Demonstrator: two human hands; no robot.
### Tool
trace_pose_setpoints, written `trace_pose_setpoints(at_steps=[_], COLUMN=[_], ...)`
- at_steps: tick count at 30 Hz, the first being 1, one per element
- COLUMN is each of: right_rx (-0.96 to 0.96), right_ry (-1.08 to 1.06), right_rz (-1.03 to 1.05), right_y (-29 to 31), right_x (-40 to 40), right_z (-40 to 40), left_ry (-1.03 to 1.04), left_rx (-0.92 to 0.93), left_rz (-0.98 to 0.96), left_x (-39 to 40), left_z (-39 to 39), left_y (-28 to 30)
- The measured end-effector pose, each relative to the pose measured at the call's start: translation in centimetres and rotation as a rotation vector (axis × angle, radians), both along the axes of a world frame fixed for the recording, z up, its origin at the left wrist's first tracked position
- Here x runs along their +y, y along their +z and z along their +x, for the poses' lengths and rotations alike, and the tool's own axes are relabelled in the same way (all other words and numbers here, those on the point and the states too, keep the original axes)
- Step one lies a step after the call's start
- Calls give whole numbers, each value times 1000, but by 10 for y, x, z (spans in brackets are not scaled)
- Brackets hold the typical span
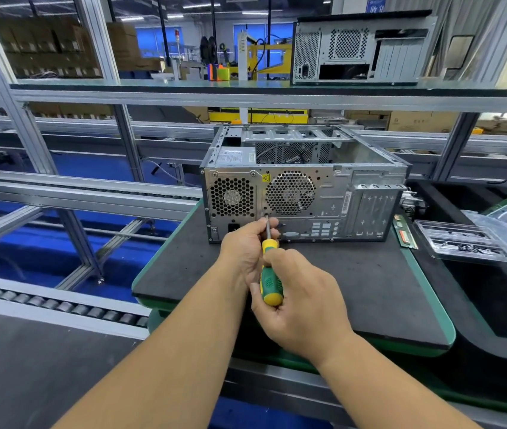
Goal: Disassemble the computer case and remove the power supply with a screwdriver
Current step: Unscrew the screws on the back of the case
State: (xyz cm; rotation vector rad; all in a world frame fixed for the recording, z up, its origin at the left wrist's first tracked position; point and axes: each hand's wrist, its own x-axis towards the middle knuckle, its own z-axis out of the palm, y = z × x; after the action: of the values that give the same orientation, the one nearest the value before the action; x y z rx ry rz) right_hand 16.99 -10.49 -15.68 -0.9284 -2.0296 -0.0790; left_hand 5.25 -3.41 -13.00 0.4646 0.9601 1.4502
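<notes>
Both forearms reach in from the bottom edge, bare, meeting over the near part of the black work mat [354,292].

Computer case [305,193]: lies on its side on the mat, rear panel toward the camera, upper side open so the interior shows. Power supply [232,198] sits in the left end of the case, its honeycomb grille flush with the rear panel, a label on its top face. Round fan grille [291,193] just right of it. Expansion slot covers [373,209] at the right end.

Second case [360,49] stands on the upper shelf, well apart, rear panel also facing here.

Clear plastic tray [459,243] to the right of the mat, small dark parts in it; too small to tell what kind. Memory stick [404,235] lies between the case and that tray.

Right hand [305,301]: fingers curled round the green-and-yellow handle of the screwdriver [270,274], thumb across the butt end.

Left hand [246,246]: fingertips pinch the metal shaft just ahead of the handle, steadying it.

Screwdriver tip meets the rear panel at a screw point beside the lower right corner of the power supply grille, below the fan grille. Screw itself hidden by the tip.

Roller conveyor [60,305] runs along the left, lower than the mat.
</notes>
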Motion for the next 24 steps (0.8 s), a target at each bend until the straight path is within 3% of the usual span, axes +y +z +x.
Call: trace_pose_setpoints(at_steps=[7,13,24], right_rx=[112,70,136], right_ry=[33,44,-66], right_rz=[-51,-52,-79], right_y=[1,0,-2], right_x=[1,1,1], right_z=[6,8,3], left_ry=[-51,-85,-185], left_rx=[-75,-89,-149], left_rz=[-22,-45,-74], left_x=[-5,-7,-3], left_z=[2,2,-4], left_y=[3,5,5])
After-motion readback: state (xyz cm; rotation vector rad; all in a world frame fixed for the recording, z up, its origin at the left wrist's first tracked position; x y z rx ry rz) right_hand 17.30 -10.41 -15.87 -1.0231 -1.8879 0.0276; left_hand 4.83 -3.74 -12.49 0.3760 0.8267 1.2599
